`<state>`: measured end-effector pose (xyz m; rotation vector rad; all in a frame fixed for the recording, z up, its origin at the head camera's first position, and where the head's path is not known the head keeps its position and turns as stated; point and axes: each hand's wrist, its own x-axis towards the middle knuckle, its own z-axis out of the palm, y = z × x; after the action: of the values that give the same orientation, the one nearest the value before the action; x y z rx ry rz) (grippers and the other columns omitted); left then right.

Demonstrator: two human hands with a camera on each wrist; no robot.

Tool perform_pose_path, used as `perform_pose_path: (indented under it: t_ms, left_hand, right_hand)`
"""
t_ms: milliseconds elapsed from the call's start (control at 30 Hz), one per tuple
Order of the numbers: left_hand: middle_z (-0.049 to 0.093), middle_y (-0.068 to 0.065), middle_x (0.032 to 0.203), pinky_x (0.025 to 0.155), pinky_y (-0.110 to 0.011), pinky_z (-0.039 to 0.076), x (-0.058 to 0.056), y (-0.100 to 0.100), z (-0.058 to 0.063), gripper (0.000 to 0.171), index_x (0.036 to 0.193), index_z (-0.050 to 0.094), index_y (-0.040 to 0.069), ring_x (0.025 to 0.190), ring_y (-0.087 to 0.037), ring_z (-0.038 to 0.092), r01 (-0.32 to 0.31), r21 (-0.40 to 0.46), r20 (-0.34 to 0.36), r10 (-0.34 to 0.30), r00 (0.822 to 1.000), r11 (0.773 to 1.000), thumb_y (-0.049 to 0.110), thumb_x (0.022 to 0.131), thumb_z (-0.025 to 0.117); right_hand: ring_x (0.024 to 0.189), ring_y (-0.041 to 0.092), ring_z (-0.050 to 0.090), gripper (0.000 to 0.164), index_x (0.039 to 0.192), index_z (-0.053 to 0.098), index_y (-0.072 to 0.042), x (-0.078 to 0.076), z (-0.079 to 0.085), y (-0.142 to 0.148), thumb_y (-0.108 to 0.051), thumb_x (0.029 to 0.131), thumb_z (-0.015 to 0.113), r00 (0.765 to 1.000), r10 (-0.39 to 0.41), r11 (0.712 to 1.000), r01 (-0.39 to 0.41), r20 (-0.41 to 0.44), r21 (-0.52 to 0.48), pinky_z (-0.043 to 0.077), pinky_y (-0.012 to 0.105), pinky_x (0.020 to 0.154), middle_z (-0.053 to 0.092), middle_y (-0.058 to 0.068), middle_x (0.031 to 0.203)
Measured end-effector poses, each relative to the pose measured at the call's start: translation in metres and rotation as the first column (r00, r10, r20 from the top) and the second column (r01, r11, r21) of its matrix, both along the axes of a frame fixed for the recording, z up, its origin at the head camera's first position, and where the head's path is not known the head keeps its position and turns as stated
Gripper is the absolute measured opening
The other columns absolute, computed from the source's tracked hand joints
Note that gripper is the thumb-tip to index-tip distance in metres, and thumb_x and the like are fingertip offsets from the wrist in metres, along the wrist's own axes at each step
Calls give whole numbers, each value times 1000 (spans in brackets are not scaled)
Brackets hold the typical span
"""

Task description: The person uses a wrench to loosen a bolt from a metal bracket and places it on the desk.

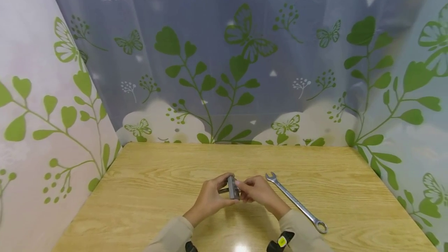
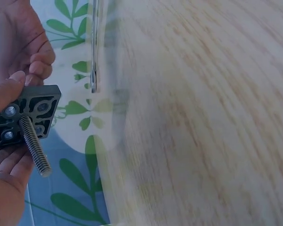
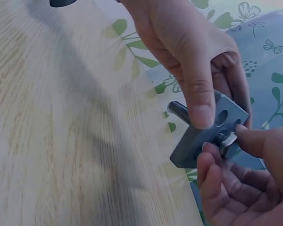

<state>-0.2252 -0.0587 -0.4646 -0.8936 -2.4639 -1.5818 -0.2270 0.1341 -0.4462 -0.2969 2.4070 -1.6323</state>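
Note:
A small grey square plate with round holes (image 1: 231,188) is held up over the table, gripped at its edges by my left hand (image 1: 210,197). A threaded bolt (image 2: 35,145) runs through the plate; its shank sticks out on the left side. On the other face, the thumb and fingers of my right hand (image 1: 259,192) pinch the bolt's hex head (image 3: 228,141), shown in the right wrist view. The ribbed back of the plate (image 2: 50,94) faces the left wrist camera, and my left fingers partly cover its edges.
To the right of my hands, a combination wrench (image 1: 295,201) lies slantwise on the wooden table (image 1: 157,166), open end away from me and ring end nearer. Behind and at both sides hang curtains printed with leaves and butterflies (image 1: 210,88).

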Motion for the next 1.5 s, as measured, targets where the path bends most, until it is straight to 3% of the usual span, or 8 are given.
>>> perform_pose_path:
  t_ms: [167, 300, 400, 533, 667, 967, 1200, 1500]
  left_hand:
    - [62, -16, 125, 90, -29, 54, 0, -1, 0, 68, 133, 53, 2, 111, -28, 62, 4, 23, 37, -5, 999, 1000, 8, 73, 83]
    - [60, -23, 125, 91, -39, 54, 11, 1, 19, 65, 132, 52, -4, 111, -35, 61, 13, 54, 54, -16, 998, 998, 1, 74, 81]
    - [59, -27, 124, 91, -42, 54, 17, 3, 30, 64, 130, 51, -7, 110, -38, 61, 8, 57, 59, -12, 998, 998, -3, 73, 80]
    - [59, -25, 125, 92, -37, 54, 10, 3, 16, 66, 131, 52, -4, 111, -35, 61, -10, 52, 74, 6, 997, 999, -3, 72, 81]
    - [59, -24, 126, 91, -37, 54, 5, 3, 8, 68, 131, 52, -2, 111, -35, 61, -19, 48, 62, 16, 998, 999, -4, 70, 81]
    - [62, -26, 120, 90, -39, 55, 20, 4, 31, 63, 127, 53, -8, 109, -38, 62, 1, 47, 9, -1, 1000, 999, -3, 71, 82]
    - [61, -28, 120, 91, -45, 53, 22, 3, 36, 63, 128, 52, -9, 110, -38, 61, 12, 34, 31, -13, 999, 999, -5, 72, 80]
    - [61, -27, 119, 90, -42, 54, 22, 3, 38, 63, 128, 52, -9, 108, -38, 62, 8, 35, 40, -9, 999, 999, -6, 72, 80]
  right_hand:
    - [86, 21, 66, 20, 106, 68, -2, -1, -1, 6, -13, 89, 69, 981, 97, 995, -93, -168, 32, 59, 35, 76, 69, 10, 96]
    - [93, 28, 66, 20, 105, 69, -2, 4, 7, 7, 1, 85, 69, 958, 135, 991, -130, -252, 38, 58, 35, 81, 68, 15, 105]
    - [92, 30, 66, 20, 104, 68, 0, 5, 7, 6, 5, 85, 68, 955, 138, 990, -134, -261, 33, 58, 35, 81, 67, 16, 104]
    - [97, 29, 65, 30, 115, 65, -2, -1, -3, 10, -2, 85, 70, 963, 150, 989, -149, -225, 18, 58, 35, 82, 66, 15, 110]
    - [96, 27, 65, 37, 121, 60, 0, 0, -3, 12, -20, 91, 68, 987, 124, 991, -128, -100, -26, 58, 40, 81, 66, 14, 107]
    - [64, 17, 65, 48, 93, 68, 7, -1, -2, 6, -39, 98, 53, 996, 36, 999, -33, 77, -37, 61, 41, 67, 66, 7, 73]
    - [87, 21, 66, 25, 107, 68, 0, -3, -2, 9, -18, 90, 68, 995, 75, 997, -77, -59, -21, 59, 39, 77, 69, 11, 97]
    - [94, 24, 66, 26, 111, 69, -5, -2, -5, 10, -4, 85, 71, 978, 97, 995, -96, -183, 11, 58, 36, 82, 69, 12, 104]
